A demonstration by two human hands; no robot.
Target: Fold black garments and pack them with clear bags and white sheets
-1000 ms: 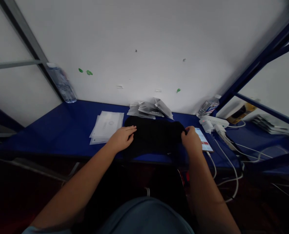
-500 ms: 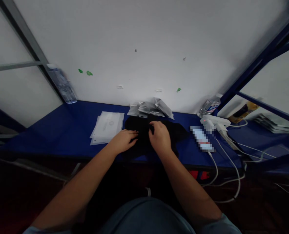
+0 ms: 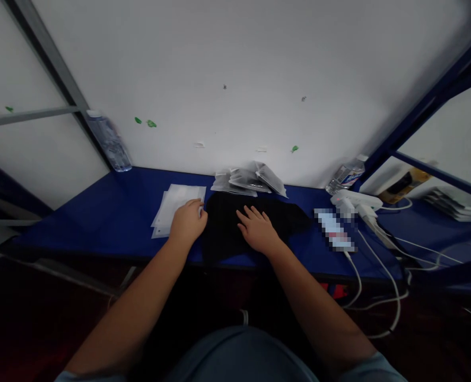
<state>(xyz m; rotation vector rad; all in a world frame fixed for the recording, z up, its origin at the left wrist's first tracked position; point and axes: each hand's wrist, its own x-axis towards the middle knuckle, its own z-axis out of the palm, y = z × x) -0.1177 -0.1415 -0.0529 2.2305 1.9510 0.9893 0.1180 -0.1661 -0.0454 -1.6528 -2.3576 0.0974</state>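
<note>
A black piece of cloth (image 3: 227,225), perhaps a garment, lies spread on the blue tabletop before me. My right hand (image 3: 258,229) rests flat on its middle, fingers spread. Along the cloth's left edge is my left hand (image 3: 188,220), over the right side of some frosted plastic bags (image 3: 167,209). Its thumb and fingers are apart and slightly bent, with no grip on anything visible. Several filled frosted bags (image 3: 245,181) are piled behind the cloth, against the wall.
A blurred-out phone (image 3: 334,229) on a white cable lies at right, beside a power strip (image 3: 357,200) with plugs. Water bottles stand at back left (image 3: 110,142) and back right (image 3: 346,174). Cables hang over the front edge of the blue table (image 3: 88,212).
My left hand has moved left off the cloth to the frosted bags. My right hand has opened from a curled pose and now lies flat; the cloth looks smoother.
</note>
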